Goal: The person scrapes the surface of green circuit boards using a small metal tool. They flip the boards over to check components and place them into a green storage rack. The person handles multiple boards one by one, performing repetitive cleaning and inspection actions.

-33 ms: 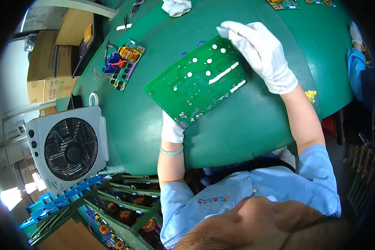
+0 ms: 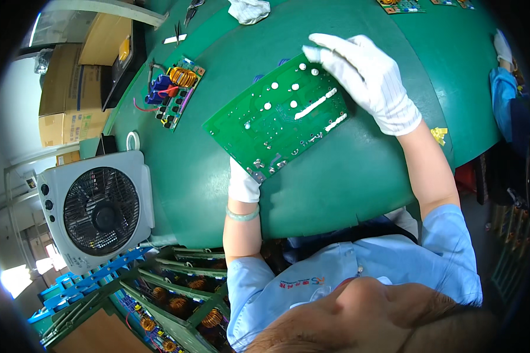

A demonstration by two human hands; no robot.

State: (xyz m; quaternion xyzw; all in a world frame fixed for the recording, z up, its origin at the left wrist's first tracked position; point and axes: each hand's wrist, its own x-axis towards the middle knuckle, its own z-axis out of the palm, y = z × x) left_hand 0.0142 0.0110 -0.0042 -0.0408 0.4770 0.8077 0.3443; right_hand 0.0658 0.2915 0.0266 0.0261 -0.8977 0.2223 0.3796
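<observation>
Big green circuit board (image 2: 280,117) lies solder side up on the green desk (image 2: 347,176), tilted diagonally, in front of the person. Left hand (image 2: 243,181), white glove, grips the board's near lower corner, fingers tucked under the edge, mostly hidden. Right hand (image 2: 368,79), white glove, rests flat and spread over the far right corner, pressing or steadying rather than clenching.

Progress, judged from this view: board is held by both hands with joints exposed, white strips visible on the underside; no tool in either hand, so looks like a handling or checking stage, nothing visibly worked yet. Cannot tell whether the component side is populated.

Around: smaller board (image 2: 174,91) with a copper coil and coloured wires sits well apart to the left on the desk. White fan (image 2: 97,209) at the desk's left edge. Rack of more coil boards (image 2: 182,300) below the desk. White cloth (image 2: 248,10) at the far edge. Cardboard boxes (image 2: 76,88) far left. Another person's gloved hand (image 2: 502,46) at far right.
</observation>
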